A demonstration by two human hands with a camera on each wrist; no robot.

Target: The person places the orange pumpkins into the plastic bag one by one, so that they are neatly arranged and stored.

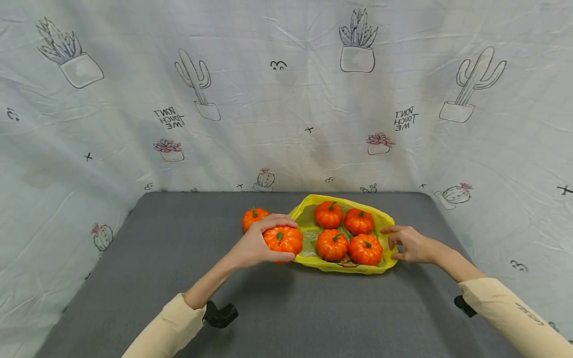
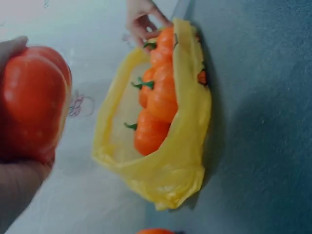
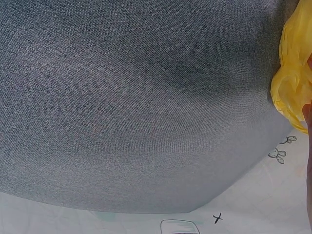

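My left hand [image 1: 255, 244] grips a small orange pumpkin [image 1: 284, 239] with a green stem, thumb on the near side and fingers over the far side. This pumpkin overlaps the left end of a yellow plastic bag [image 1: 313, 263] in the head view; in the left wrist view it is held up, apart from the bag. Inside the wide-mouthed bag sit several similar pumpkins [image 1: 329, 215], stems up. My right hand [image 1: 414, 244] holds the bag's right rim with curled fingers, the index finger reaching over the edge. Only a sliver of that hand shows in the right wrist view.
Another pumpkin [image 1: 253, 217] stands on the grey table [image 1: 179, 248], behind my left hand and partly hidden by it. A pale cloth [image 1: 286, 99] with plant drawings hangs behind the table and along its sides.
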